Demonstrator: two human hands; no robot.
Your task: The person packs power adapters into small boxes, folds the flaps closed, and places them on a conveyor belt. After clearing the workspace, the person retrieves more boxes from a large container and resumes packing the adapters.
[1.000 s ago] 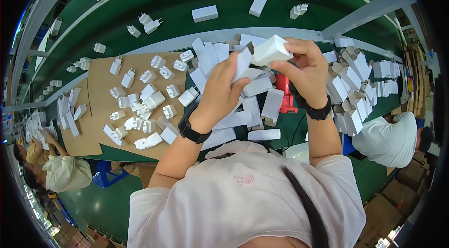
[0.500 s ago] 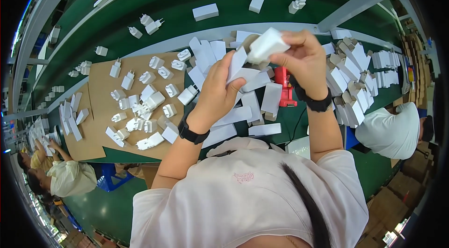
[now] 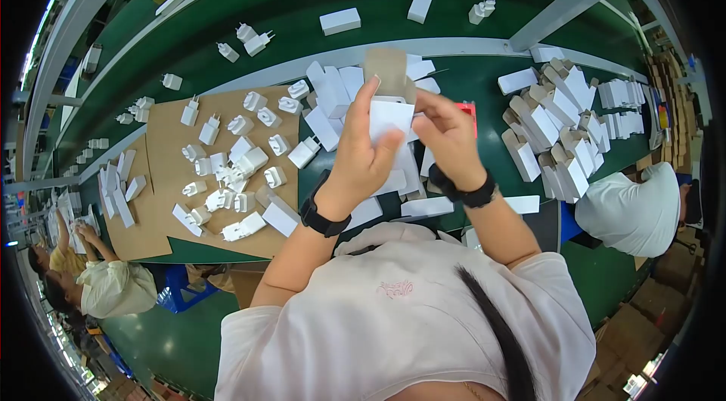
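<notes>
My left hand [image 3: 357,153] grips a small white box [image 3: 390,120] over the middle of the table, its thumb across the front face. The box stands with a grey-brown inner flap [image 3: 386,71] raised at its open top. Against the box's right side, my right hand [image 3: 452,140] presses with bent fingers. A white edge shows in the box mouth, but I cannot make out what lies inside. Flat white cartons [image 3: 327,91] are heaped behind and below my hands. To the left, several white plug chargers [image 3: 246,163] are scattered on a brown cardboard sheet [image 3: 168,174].
White boxes with raised flaps [image 3: 556,110] are piled on the right. A red tool [image 3: 469,115] is partly hidden behind my right hand. Beyond a pale rail, more chargers [image 3: 255,41] and boxes [image 3: 340,21] lie on green. People sit at the left and right [image 3: 631,208].
My right hand has come down and left to the box. The white charger it held is out of sight. The box has turned, its flap now pointing up.
</notes>
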